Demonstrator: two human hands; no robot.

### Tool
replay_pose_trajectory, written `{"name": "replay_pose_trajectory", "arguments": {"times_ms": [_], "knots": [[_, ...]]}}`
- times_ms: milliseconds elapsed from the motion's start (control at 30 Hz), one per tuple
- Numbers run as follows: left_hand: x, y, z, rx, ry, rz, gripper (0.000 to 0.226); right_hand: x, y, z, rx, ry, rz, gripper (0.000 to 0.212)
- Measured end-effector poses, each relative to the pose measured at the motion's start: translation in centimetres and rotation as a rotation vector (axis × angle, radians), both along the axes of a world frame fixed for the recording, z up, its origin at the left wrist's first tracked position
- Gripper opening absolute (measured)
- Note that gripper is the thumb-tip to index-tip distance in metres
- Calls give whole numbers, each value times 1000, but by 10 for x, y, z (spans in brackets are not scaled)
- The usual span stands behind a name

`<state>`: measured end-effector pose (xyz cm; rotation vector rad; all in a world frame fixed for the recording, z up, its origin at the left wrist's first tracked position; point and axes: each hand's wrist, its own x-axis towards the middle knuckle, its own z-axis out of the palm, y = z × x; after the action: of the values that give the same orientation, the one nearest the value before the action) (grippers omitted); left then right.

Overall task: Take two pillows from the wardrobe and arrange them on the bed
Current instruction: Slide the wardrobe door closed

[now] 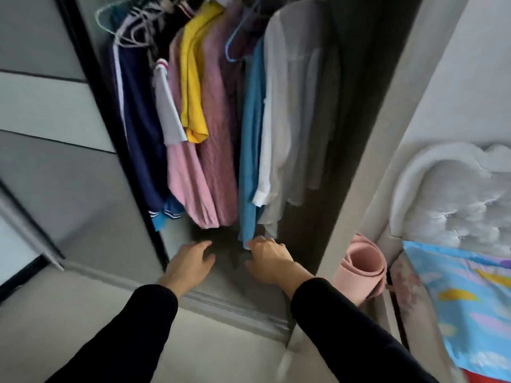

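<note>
The wardrobe (356,134) stands open in front of me, full of hanging clothes (221,120). Both my hands reach into its dark bottom, below the hems. My left hand (190,262) has its fingers spread and holds nothing. My right hand (268,258) is curled, its fingertips touching the hem of a blue garment (250,161); nothing is clearly in its grasp. Something dark and blurred (229,252) lies between the hands; I cannot tell what it is. At the right edge lies the bed with a blue patterned pillow or cover (467,305) against a tufted grey headboard (453,200).
A sliding wardrobe door (55,134) with grey panels fills the left. A rolled pink mat (362,269) stands between the wardrobe's side and the bed. The door track (235,308) runs along the floor under my forearms.
</note>
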<state>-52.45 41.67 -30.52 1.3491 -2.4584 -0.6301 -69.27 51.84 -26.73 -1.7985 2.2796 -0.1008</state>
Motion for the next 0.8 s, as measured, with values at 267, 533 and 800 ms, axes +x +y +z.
{"name": "replay_pose_trajectory", "arguments": {"times_ms": [267, 533, 800], "knots": [[90, -124, 81, -173, 90, 173, 43, 83, -137, 81, -135, 154, 186, 41], [124, -240, 143, -265, 230, 276, 45, 106, -279, 153, -363, 345, 356, 45], [140, -332, 171, -310, 294, 367, 51, 135, -402, 229, -656, 543, 540, 55]]}}
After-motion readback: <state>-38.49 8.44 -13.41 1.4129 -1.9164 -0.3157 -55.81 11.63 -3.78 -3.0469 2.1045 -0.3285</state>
